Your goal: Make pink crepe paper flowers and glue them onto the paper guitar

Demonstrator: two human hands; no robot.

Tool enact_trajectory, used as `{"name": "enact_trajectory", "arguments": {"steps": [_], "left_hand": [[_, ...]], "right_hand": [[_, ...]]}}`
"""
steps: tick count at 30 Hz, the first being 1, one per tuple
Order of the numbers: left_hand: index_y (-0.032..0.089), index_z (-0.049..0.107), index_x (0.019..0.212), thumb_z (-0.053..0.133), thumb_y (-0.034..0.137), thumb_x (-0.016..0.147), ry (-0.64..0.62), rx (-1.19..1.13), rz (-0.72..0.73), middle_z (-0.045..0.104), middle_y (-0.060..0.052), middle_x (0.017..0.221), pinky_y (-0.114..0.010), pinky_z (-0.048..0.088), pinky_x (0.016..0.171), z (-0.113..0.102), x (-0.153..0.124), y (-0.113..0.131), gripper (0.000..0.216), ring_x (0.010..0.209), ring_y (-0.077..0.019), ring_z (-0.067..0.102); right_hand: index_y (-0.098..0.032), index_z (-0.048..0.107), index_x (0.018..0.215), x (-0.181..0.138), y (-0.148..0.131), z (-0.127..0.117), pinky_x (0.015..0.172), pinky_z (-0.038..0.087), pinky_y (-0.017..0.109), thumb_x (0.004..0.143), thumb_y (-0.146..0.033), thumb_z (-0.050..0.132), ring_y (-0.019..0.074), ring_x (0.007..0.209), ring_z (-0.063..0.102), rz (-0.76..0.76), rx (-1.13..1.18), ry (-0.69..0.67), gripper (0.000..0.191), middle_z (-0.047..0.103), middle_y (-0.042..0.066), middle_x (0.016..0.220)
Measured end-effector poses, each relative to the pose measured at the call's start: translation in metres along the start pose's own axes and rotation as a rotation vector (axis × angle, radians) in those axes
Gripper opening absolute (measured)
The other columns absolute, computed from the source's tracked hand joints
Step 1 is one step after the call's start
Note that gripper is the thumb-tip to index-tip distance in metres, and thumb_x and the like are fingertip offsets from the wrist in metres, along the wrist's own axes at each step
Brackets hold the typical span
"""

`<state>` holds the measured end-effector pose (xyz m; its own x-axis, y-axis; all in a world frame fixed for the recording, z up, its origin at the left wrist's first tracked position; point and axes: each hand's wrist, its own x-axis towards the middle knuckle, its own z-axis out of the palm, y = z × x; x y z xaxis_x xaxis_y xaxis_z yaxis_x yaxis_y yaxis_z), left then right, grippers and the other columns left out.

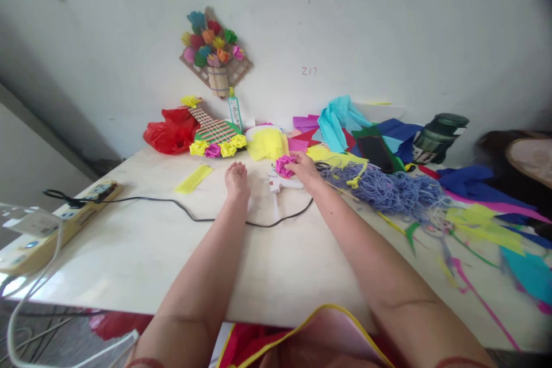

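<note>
My right hand [304, 168] is closed on a crumpled pink paper flower [284, 166], gripping its right side. The flower is just above a white glue gun [276, 184] that lies on the table, with its handle partly under my right hand. To the left, my left hand [237, 178] is raised a little with its fingers curled in, and nothing shows in them. A yellow paper strip [194, 179] lies to its left. Beyond it stands a green craft piece [214, 129] with a lattice of thin sticks and a row of yellow and pink paper flowers.
A black cord [190, 214] crosses the table from a power strip [56, 233] at the left. Tangled blue-purple yarn [383, 190], coloured paper [338, 121], a dark phone [375, 153] and a green jar [440, 138] lie or stand at the right. A glue bottle [235, 110] stands behind.
</note>
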<state>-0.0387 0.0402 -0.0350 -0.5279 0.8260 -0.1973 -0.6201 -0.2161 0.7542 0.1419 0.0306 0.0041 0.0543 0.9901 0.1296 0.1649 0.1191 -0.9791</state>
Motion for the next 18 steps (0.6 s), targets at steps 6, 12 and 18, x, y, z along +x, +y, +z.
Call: {"name": "enact_trajectory", "arguments": {"steps": [6, 12, 18], "left_hand": [[0.025, 0.052, 0.103, 0.052, 0.015, 0.074, 0.11, -0.029, -0.037, 0.056, -0.007, 0.111, -0.025, 0.045, 0.085, -0.004, 0.006, -0.003, 0.031, 0.103, -0.0141, 0.058], [0.021, 0.048, 0.109, 0.042, 0.016, 0.082, 0.125, -0.064, -0.051, 0.051, -0.01, 0.119, -0.024, 0.044, 0.088, -0.004, 0.022, 0.007, 0.028, 0.109, -0.0143, 0.055], [0.021, 0.049, 0.095, 0.038, 0.009, 0.083, 0.036, -0.109, 0.003, 0.055, -0.007, 0.1, -0.021, 0.045, 0.084, -0.01, 0.046, 0.018, 0.02, 0.103, -0.011, 0.056]], "right_hand": [[-0.017, 0.053, 0.105, -0.001, -0.001, 0.0, 0.063, 0.051, 0.025, 0.059, -0.014, 0.059, 0.0139, 0.077, 0.062, 0.017, 0.043, -0.039, 0.046, 0.063, 0.004, 0.092], [-0.018, 0.052, 0.102, -0.003, -0.004, -0.001, 0.059, 0.05, 0.024, 0.059, -0.012, 0.06, 0.0125, 0.072, 0.061, 0.038, 0.108, -0.068, 0.044, 0.062, 0.002, 0.088], [-0.018, 0.053, 0.097, -0.007, -0.013, -0.003, 0.059, 0.049, 0.025, 0.058, -0.01, 0.061, 0.0119, 0.066, 0.059, 0.037, 0.172, -0.081, 0.041, 0.061, -0.001, 0.079]]}}
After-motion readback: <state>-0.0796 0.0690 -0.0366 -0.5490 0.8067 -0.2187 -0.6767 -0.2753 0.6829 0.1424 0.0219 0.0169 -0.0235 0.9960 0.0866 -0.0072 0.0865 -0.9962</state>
